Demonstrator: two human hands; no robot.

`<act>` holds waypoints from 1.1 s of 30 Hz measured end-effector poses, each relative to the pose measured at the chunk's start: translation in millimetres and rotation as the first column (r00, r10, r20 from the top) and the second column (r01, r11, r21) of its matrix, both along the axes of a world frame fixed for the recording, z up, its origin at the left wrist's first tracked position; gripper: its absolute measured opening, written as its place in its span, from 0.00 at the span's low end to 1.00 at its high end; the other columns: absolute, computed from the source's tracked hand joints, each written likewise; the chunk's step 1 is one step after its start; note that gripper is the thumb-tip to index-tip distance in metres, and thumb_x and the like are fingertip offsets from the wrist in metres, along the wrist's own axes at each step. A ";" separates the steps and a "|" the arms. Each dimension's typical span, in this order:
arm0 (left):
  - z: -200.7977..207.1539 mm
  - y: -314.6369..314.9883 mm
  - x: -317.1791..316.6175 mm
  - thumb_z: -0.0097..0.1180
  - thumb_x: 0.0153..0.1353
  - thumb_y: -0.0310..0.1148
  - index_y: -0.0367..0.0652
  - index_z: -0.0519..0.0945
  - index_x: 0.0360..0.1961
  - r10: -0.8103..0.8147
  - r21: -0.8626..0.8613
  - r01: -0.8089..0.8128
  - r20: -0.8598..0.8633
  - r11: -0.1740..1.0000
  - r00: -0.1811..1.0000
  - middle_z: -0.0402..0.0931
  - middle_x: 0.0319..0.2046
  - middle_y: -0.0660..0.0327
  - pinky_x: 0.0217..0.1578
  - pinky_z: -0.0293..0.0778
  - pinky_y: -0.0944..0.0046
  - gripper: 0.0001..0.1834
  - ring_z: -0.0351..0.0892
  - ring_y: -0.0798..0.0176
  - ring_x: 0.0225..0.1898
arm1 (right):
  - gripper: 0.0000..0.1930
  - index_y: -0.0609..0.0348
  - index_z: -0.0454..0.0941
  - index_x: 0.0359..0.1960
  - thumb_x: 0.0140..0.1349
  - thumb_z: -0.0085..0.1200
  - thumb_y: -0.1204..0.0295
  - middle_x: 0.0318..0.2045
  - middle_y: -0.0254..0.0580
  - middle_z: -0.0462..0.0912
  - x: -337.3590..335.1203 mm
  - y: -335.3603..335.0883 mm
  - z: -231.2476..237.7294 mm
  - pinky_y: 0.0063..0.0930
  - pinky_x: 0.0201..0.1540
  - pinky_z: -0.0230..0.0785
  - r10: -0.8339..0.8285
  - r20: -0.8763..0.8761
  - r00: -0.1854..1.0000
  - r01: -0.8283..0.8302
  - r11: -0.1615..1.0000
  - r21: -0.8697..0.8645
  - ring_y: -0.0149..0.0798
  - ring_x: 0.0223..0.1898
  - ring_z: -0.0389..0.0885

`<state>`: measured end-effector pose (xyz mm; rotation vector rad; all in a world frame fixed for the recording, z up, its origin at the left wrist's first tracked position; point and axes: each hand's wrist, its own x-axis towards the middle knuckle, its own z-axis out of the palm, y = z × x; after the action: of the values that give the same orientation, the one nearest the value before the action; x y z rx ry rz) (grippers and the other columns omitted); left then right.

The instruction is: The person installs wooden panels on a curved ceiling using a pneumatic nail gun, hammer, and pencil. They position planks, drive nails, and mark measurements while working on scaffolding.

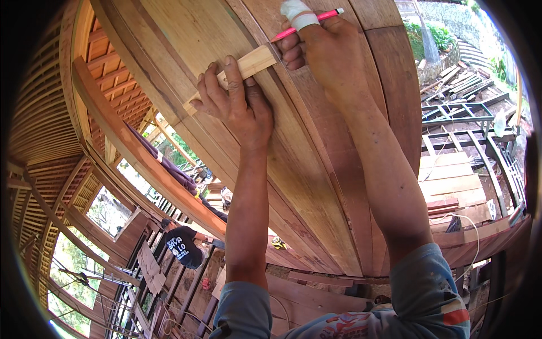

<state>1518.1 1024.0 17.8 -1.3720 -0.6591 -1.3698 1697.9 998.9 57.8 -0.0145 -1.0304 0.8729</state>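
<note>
My left hand (240,110) presses a short pale wooden strip (257,61) flat across the brown plank surface (282,141), its fingers spread over the strip. In my right hand (333,53) is a pink pencil (327,15), pinched with its tip at the strip's upper right corner. White wrapping (299,12) covers one finger of that hand. The planks run lengthwise with narrow seams between them, and the strip lies across several of them. Whether the pencil tip touches the wood cannot be made out.
A yellow and black tape measure (278,243) sits by the planks' lower edge. Below left, another person in a dark T-shirt (183,246) is among floor beams. A curved wooden beam (141,152) runs along the left. Dark metal framing (457,116) and stacked lumber (466,83) stand at right.
</note>
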 end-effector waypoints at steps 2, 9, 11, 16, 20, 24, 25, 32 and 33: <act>0.3 0.5 -1.9 0.56 0.65 0.25 0.52 0.75 0.67 -0.005 0.005 0.005 -0.009 1.000 1.000 0.64 0.65 0.50 0.68 0.33 0.29 0.28 0.58 0.43 0.69 | 0.15 0.59 0.79 0.29 0.73 0.55 0.64 0.20 0.34 0.81 -0.5 0.4 -0.5 0.22 0.20 0.70 -0.002 0.003 1.000 0.002 1.000 0.003 0.26 0.19 0.77; -0.6 -1.2 1.4 0.55 0.65 0.25 0.51 0.75 0.67 0.009 -0.015 -0.008 0.012 1.000 1.000 0.64 0.65 0.50 0.68 0.32 0.30 0.27 0.58 0.43 0.69 | 0.11 0.60 0.79 0.33 0.74 0.53 0.69 0.22 0.35 0.82 -2.2 9.4 -2.6 0.22 0.21 0.71 0.011 -0.001 1.000 -0.011 0.999 0.043 0.26 0.19 0.77; -0.3 -2.0 1.5 0.54 0.65 0.25 0.51 0.75 0.67 0.010 -0.016 -0.010 0.015 1.000 1.000 0.64 0.65 0.50 0.68 0.32 0.30 0.28 0.58 0.43 0.69 | 0.09 0.61 0.78 0.34 0.74 0.52 0.71 0.22 0.36 0.82 -2.5 10.3 -2.4 0.22 0.21 0.72 0.008 0.004 1.000 -0.008 0.999 0.047 0.26 0.20 0.78; -1.2 -0.9 0.8 0.54 0.65 0.25 0.51 0.75 0.67 0.008 -0.014 -0.007 0.010 1.000 1.000 0.64 0.66 0.50 0.69 0.32 0.30 0.28 0.57 0.42 0.70 | 0.09 0.61 0.78 0.34 0.74 0.50 0.72 0.24 0.37 0.83 -4.8 12.2 -1.6 0.22 0.21 0.72 0.004 0.001 1.000 -0.004 0.999 0.042 0.26 0.20 0.78; -0.7 -1.0 0.7 0.54 0.65 0.25 0.51 0.74 0.67 0.012 -0.017 -0.012 0.008 1.000 1.000 0.64 0.66 0.50 0.69 0.32 0.29 0.28 0.57 0.42 0.70 | 0.09 0.61 0.78 0.34 0.74 0.50 0.72 0.24 0.37 0.83 -4.5 13.2 -1.9 0.22 0.21 0.72 0.026 0.002 1.000 -0.027 0.999 0.045 0.26 0.20 0.78; -0.7 0.1 0.5 0.54 0.65 0.25 0.51 0.74 0.68 0.013 -0.021 -0.013 0.010 1.000 1.000 0.64 0.66 0.50 0.69 0.32 0.29 0.28 0.57 0.41 0.70 | 0.09 0.61 0.78 0.34 0.74 0.50 0.72 0.24 0.37 0.83 -3.5 12.7 -2.6 0.22 0.21 0.72 0.004 0.024 1.000 -0.006 0.998 0.055 0.26 0.21 0.78; -1.1 0.4 1.0 0.54 0.65 0.25 0.51 0.74 0.68 0.012 -0.021 -0.011 0.013 1.000 1.000 0.64 0.66 0.50 0.69 0.32 0.29 0.28 0.56 0.41 0.70 | 0.09 0.61 0.78 0.34 0.74 0.50 0.73 0.24 0.37 0.83 -3.3 12.6 -2.6 0.21 0.21 0.72 -0.005 0.030 1.000 0.003 0.999 0.053 0.26 0.21 0.78; -0.2 -2.4 0.8 0.53 0.65 0.25 0.51 0.74 0.68 0.021 -0.019 -0.021 0.006 1.000 1.000 0.64 0.66 0.50 0.68 0.33 0.29 0.29 0.57 0.41 0.70 | 0.10 0.61 0.79 0.34 0.74 0.51 0.70 0.22 0.35 0.82 -5.5 8.7 -2.3 0.21 0.21 0.71 0.018 0.005 1.000 -0.018 0.998 0.063 0.25 0.20 0.77; 0.6 -1.8 2.2 0.53 0.65 0.25 0.51 0.74 0.68 0.012 -0.013 -0.012 0.004 1.000 1.000 0.65 0.66 0.50 0.68 0.34 0.29 0.28 0.57 0.42 0.70 | 0.10 0.61 0.79 0.34 0.74 0.51 0.70 0.22 0.35 0.82 -4.3 6.6 -1.1 0.21 0.21 0.71 -0.005 0.008 1.000 0.004 0.998 0.067 0.24 0.20 0.77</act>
<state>1520.3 1022.2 18.4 -1.3739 -0.6792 -1.3614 1693.5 1005.5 56.8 0.0363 -1.0665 0.8345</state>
